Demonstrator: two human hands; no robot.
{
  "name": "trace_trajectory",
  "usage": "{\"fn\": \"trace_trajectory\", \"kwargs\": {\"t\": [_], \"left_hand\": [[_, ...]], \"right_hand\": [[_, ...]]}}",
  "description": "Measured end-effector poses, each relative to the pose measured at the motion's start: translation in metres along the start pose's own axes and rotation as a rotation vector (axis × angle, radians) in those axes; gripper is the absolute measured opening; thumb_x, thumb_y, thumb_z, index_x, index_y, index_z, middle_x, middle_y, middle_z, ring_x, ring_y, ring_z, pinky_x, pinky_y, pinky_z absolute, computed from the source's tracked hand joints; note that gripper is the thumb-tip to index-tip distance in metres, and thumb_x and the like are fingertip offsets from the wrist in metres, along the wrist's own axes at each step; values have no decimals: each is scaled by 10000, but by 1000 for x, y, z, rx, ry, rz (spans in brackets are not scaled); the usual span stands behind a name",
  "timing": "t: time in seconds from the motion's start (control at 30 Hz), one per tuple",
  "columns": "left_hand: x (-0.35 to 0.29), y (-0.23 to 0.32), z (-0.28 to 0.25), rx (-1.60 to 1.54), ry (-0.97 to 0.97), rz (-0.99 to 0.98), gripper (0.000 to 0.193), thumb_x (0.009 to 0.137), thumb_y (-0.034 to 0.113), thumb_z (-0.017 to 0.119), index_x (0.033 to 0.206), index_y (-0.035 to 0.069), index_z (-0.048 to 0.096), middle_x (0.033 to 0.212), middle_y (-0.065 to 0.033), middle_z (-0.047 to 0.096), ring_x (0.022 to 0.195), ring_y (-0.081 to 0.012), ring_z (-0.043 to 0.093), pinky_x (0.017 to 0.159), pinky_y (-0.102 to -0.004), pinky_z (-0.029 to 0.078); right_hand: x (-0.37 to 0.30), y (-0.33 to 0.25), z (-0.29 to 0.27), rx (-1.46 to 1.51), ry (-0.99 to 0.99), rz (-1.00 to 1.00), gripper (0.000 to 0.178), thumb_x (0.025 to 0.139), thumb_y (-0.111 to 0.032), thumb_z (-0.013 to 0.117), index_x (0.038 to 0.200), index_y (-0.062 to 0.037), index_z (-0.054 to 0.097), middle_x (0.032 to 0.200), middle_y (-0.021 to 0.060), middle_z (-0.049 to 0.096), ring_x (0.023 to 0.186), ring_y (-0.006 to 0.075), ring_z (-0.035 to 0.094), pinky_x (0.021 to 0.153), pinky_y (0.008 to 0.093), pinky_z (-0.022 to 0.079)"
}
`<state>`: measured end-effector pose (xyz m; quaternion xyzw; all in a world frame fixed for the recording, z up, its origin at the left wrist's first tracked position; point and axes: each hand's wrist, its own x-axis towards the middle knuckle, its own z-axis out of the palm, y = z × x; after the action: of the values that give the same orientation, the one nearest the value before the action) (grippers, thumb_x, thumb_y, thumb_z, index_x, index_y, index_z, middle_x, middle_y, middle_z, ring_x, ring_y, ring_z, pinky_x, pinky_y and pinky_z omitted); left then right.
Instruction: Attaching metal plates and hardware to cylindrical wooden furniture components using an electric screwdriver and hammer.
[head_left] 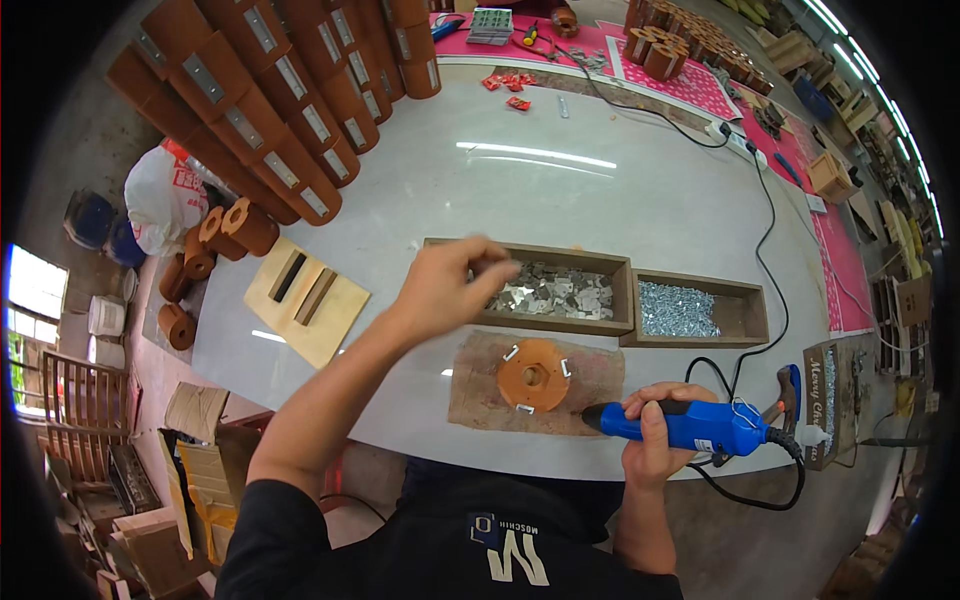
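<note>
My right hand (652, 440) is wrapped round a blue corded electric screwdriver (715, 427), its dark nose pointing left. Just left of that nose, an orange-brown wooden piece (512, 378) with a centre hole lies on a worn brown board (475, 385). Three small pale metal brackets sit around its rim. My left hand (450, 288) hangs over the left end of a wooden tray (632, 300) of small flat metal plates (565, 290). Its fingers are curled in toward the thumb; what they hold, if anything, is hidden.
A second tray (742, 315) holds silvery screws (675, 310). Tall stacks of brown wooden cylinders (300, 120) stand at the far left. Near them lies a plywood board (330, 290) with two strips. The black cord (768, 230) runs along the right to a power strip (735, 140).
</note>
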<state>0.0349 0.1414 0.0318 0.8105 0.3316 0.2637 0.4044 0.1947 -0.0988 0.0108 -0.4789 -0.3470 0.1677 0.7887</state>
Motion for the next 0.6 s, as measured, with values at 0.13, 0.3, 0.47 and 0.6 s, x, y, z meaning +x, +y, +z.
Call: {"fn": "trace_trajectory", "kwargs": {"t": [0.13,0.3,0.47,0.6], "left_hand": [[124,-29,24,228,18,33,312,882,334,710,933,27,721,779,-110,701,703,-194,664,662,-330,512],[278,-45,77,480,-6,-99,502,866,510,667,1001,30,725,953,-168,727,970,-313,691,830,-421,525],[373,-70,131,612,47,-431,527,884,477,661,1146,20,685,1194,-194,679,1147,-334,641,913,-442,519],[397,-109,126,657,153,-401,492,857,416,697,1133,9,691,1193,-195,681,1160,-333,638,924,-435,520]], "right_hand": [[-1,5,-3,-70,8,-29,410,865,59,623,1176,-47,377,918,189,628,682,200,625,664,339,568],[-11,2,-10,-120,-14,-51,458,884,-80,678,1206,-94,354,904,174,592,643,192,570,622,333,542],[1,-8,-22,-95,26,25,437,936,-71,620,1299,-133,385,1028,183,621,738,231,624,718,399,568],[3,7,-27,-81,104,138,446,943,-127,626,1299,-131,358,1033,180,597,708,225,600,680,388,556]]}}
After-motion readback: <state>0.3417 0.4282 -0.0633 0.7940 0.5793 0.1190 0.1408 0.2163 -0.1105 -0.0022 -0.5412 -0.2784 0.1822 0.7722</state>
